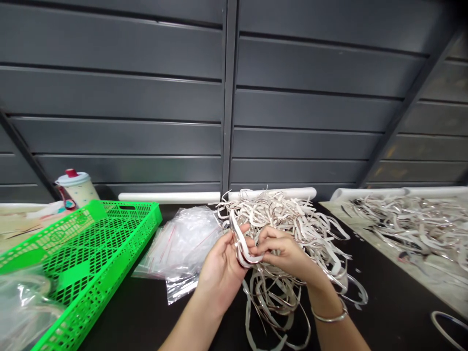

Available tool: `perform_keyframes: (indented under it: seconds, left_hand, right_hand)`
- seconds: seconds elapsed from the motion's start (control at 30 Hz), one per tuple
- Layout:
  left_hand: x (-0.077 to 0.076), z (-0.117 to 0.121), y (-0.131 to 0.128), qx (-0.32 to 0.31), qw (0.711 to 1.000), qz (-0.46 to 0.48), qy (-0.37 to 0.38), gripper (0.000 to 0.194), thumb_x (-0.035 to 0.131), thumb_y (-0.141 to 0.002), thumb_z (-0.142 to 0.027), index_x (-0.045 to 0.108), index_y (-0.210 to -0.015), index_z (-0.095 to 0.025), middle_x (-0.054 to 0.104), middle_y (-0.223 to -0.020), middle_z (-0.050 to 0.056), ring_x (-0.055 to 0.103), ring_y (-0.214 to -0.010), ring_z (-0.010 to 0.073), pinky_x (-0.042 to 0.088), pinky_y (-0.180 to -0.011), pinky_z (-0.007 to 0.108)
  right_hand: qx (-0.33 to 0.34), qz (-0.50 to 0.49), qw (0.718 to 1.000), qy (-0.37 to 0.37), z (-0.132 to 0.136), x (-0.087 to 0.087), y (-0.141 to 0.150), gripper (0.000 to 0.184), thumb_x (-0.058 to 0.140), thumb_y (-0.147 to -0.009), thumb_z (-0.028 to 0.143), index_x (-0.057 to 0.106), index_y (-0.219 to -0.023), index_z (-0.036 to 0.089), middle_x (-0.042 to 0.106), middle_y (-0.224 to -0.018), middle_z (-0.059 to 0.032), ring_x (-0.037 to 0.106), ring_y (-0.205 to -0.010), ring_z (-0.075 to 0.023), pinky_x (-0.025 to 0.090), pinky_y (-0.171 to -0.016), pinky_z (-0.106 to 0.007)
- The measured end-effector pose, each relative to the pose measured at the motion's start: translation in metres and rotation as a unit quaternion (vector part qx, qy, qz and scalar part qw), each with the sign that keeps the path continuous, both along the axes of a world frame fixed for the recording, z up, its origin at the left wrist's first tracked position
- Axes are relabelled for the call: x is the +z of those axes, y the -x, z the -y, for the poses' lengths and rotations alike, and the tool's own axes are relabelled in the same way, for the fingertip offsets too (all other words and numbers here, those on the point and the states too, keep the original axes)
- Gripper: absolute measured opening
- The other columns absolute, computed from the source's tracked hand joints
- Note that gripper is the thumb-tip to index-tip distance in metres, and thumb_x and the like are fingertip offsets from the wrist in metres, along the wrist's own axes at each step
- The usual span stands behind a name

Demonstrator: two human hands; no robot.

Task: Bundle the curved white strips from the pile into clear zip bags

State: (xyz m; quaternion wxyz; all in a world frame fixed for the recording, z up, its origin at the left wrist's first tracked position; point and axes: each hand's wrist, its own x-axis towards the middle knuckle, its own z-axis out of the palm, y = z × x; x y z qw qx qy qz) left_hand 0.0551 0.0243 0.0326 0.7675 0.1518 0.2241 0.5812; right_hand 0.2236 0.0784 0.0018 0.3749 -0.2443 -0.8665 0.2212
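Both my hands are raised above a black table, holding a narrow looped strip of pale, glossy material (239, 246). My left hand (221, 273) pinches the loop between thumb and fingers. My right hand (281, 251), with a thin metal bangle (329, 317) on its wrist, grips the loop's lower end. Just behind and beneath my hands lies a tangled heap of similar pale strips (278, 229), with loose loops trailing toward the table's near side.
A bright green perforated plastic crate (146, 209) stands to the left, next to a heap of clear plastic bags (185, 248). Behind it is a lidded cup with a red cap (75, 187). A second strip heap (413, 219) lies on a beige board at right, before a dark corrugated wall (226, 122).
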Motion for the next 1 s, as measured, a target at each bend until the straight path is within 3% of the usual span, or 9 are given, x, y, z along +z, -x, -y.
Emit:
perform_keyframes:
  seconds: [0.17, 0.27, 0.33, 0.43, 0.53, 0.63, 0.83, 0.93, 1.0]
  left_hand:
    - [-0.003, 0.005, -0.001, 0.021, 0.998, -0.025, -0.055, 0.021, 0.045, -0.089, -0.022, 0.063, -0.092, -0.01, 0.056, -0.058, 0.001, 0.055, -0.056, 0.012, 0.045, -0.059, 0.022]
    - [-0.002, 0.007, 0.003, 0.056, 0.991, -0.071, -0.103, 0.013, 0.057, -0.083, -0.021, 0.063, -0.09, -0.011, 0.049, -0.057, -0.002, 0.049, -0.054, 0.009, 0.04, -0.055, 0.019]
    - [0.002, 0.007, 0.01, 0.096, 0.981, -0.109, -0.131, 0.013, 0.059, -0.081, -0.022, 0.063, -0.089, -0.012, 0.046, -0.057, -0.003, 0.046, -0.053, 0.0083, 0.038, -0.053, 0.018]
    - [0.009, 0.009, 0.021, 0.161, 0.957, -0.168, -0.17, 0.015, 0.059, -0.081, -0.027, 0.063, -0.09, -0.015, 0.045, -0.057, -0.004, 0.045, -0.052, 0.0084, 0.036, -0.052, 0.019]
    - [0.015, 0.012, 0.028, 0.205, 0.937, -0.208, -0.191, 0.014, 0.057, -0.082, -0.027, 0.062, -0.089, -0.017, 0.045, -0.056, -0.005, 0.041, -0.045, 0.006, 0.04, -0.058, 0.021]
    - [0.017, 0.015, 0.027, 0.206, 0.937, -0.214, -0.186, 0.013, 0.055, -0.082, -0.026, 0.062, -0.088, -0.017, 0.046, -0.054, -0.007, 0.036, -0.039, 0.0035, 0.043, -0.065, 0.023]
    - [0.016, 0.016, 0.017, 0.184, 0.944, -0.214, -0.168, 0.013, 0.058, -0.08, -0.027, 0.063, -0.086, -0.017, 0.046, -0.053, -0.007, 0.032, -0.037, 0.0021, 0.042, -0.062, 0.021]
    - [0.013, 0.014, 0.016, 0.164, 0.945, -0.225, -0.17, 0.014, 0.059, -0.08, -0.028, 0.063, -0.088, -0.017, 0.047, -0.054, -0.007, 0.033, -0.038, 0.0032, 0.043, -0.064, 0.022]
    - [0.011, 0.011, 0.016, 0.15, 0.944, -0.235, -0.177, 0.016, 0.058, -0.081, -0.029, 0.063, -0.089, -0.017, 0.048, -0.055, -0.006, 0.034, -0.04, 0.0043, 0.043, -0.066, 0.023]
  right_hand:
    - [-0.002, 0.024, 1.0, -0.002, 0.007, 0.003, 0.004, 0.01, 0.061, -0.083, 0.021, 0.07, -0.087, 0.022, 0.054, -0.082, -0.0028, 0.054, -0.074, -0.0149, 0.047, -0.065, -0.029]
    - [-0.005, 0.02, 0.999, 0.043, 0.007, 0.006, -0.003, 0.017, 0.063, -0.082, 0.026, 0.067, -0.099, 0.024, 0.056, -0.099, -0.0049, 0.056, -0.072, -0.0135, 0.05, -0.067, -0.03]
    - [-0.056, -0.009, 0.996, 0.07, 0.001, 0.007, -0.014, 0.022, 0.061, -0.083, 0.03, 0.064, -0.104, 0.024, 0.055, -0.107, -0.0066, 0.057, -0.072, -0.0139, 0.052, -0.066, -0.031]
    - [-0.203, -0.026, 0.977, 0.066, -0.014, 0.004, -0.036, 0.019, 0.054, -0.085, 0.032, 0.066, -0.096, 0.021, 0.062, -0.097, -0.0066, 0.058, -0.073, -0.0172, 0.049, -0.064, -0.031]
    - [-0.288, 0.06, 0.952, 0.083, -0.029, -0.002, -0.052, 0.019, 0.051, -0.083, 0.029, 0.067, -0.083, 0.019, 0.067, -0.081, -0.0041, 0.059, -0.071, -0.0188, 0.045, -0.068, -0.032]
    - [-0.301, 0.151, 0.932, 0.133, -0.039, -0.013, -0.054, 0.021, 0.051, -0.081, 0.03, 0.065, -0.071, 0.018, 0.066, -0.07, -0.0024, 0.059, -0.066, -0.0189, 0.042, -0.063, -0.029]
    - [-0.321, 0.179, 0.919, 0.144, -0.05, -0.033, -0.035, 0.03, 0.062, -0.073, 0.033, 0.048, -0.05, 0.019, 0.052, -0.05, 0.0017, 0.047, -0.049, -0.0135, 0.03, -0.05, -0.025]
    - [-0.305, 0.168, 0.928, 0.131, -0.046, -0.027, -0.026, 0.028, 0.059, -0.076, 0.027, 0.046, -0.053, 0.019, 0.049, -0.053, 0.003, 0.045, -0.053, -0.0122, 0.031, -0.052, -0.024]
    - [-0.262, 0.135, 0.949, 0.108, -0.035, -0.016, -0.021, 0.027, 0.054, -0.083, 0.029, 0.047, -0.059, 0.019, 0.05, -0.06, 0.003, 0.046, -0.057, -0.0123, 0.034, -0.055, -0.024]
